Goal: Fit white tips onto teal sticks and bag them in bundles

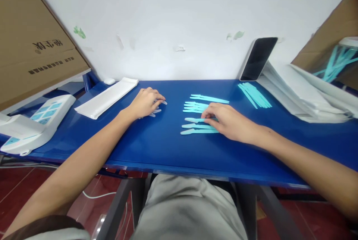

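**Right hand (228,120) pinches a slim turquoise plastic stick (194,120) above the glossy blue tabletop (156,150)**

The slim turquoise plastic stick lies crosswise near the middle of the tabletop, its narrow end pointing left. The right hand's thumb and fingertips are closed on it, the palm covering its other end. Just nearer the person are two matching turquoise sticks (195,131), roughly parallel and partly under the hand. Beyond the fingers lies a close-set turquoise group (194,106), and behind that a few more long turquoise sticks (211,99).

To the left, the left hand (147,103) rests palm down with curled fingers over small translucent plastic pieces (156,111). One piece shows at the fingertips; whether the fingers grip it, I cannot tell.

Right of the right hand, a slanted turquoise pile (254,95) lies near a dark-screened phone (258,59), which leans against the white wall (167,16). Beside the phone are stacked white plastic sheets (307,94). At the far right, more turquoise sticks fan out from a clear container (339,61).

Left of the left hand lies a long white flat packet (107,98), with a small white rounded object (109,81) near its far end. Farther left are a white device with light-blue panels (46,117) and a brown cardboard box (33,27) with dark printing.
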`<state>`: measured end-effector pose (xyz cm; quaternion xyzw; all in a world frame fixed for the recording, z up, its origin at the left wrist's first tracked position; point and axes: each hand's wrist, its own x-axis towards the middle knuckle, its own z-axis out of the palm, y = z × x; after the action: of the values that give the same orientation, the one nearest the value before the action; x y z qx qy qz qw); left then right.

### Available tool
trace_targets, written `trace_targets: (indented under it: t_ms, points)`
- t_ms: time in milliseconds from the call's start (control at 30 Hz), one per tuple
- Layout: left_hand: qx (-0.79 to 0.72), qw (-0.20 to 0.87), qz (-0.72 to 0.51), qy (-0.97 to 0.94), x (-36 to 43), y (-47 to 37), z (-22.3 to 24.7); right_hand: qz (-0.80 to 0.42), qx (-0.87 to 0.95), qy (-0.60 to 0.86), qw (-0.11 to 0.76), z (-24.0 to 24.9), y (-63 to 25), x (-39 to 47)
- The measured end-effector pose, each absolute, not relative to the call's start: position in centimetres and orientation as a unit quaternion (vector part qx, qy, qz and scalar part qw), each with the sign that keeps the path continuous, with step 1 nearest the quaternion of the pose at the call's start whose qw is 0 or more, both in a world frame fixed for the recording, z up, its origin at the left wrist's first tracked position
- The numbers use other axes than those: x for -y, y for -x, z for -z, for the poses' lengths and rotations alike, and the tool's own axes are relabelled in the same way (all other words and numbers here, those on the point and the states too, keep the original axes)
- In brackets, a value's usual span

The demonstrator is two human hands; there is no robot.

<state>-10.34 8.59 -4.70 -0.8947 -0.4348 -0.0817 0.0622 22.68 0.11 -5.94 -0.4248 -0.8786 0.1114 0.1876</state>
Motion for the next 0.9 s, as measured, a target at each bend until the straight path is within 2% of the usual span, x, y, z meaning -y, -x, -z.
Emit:
trace_targets:
  t_ms: [233,433,667,800,900]
  points:
    - [0.423,0.048,0.117,0.897,-8.6,10.2,4.9,-0.058,0.899,0.392,0.187,5.8,-22.5,0.2]
    - [0.416,0.043,0.135,0.898,-8.4,10.0,4.7,-0.061,0.912,0.371,0.165,5.5,-22.3,0.6]
    - [0.409,0.041,0.243,0.879,-7.7,9.4,4.3,-0.04,0.918,0.355,0.173,5.0,-22.1,0.8]
    - [0.353,0.044,0.276,0.893,-7.2,9.1,4.4,0.057,0.89,0.407,0.194,4.4,-22.2,0.8]
    - [0.322,0.047,0.276,0.904,-7.0,8.9,4.6,0.082,0.867,0.463,0.169,4.5,-22.8,0.2]
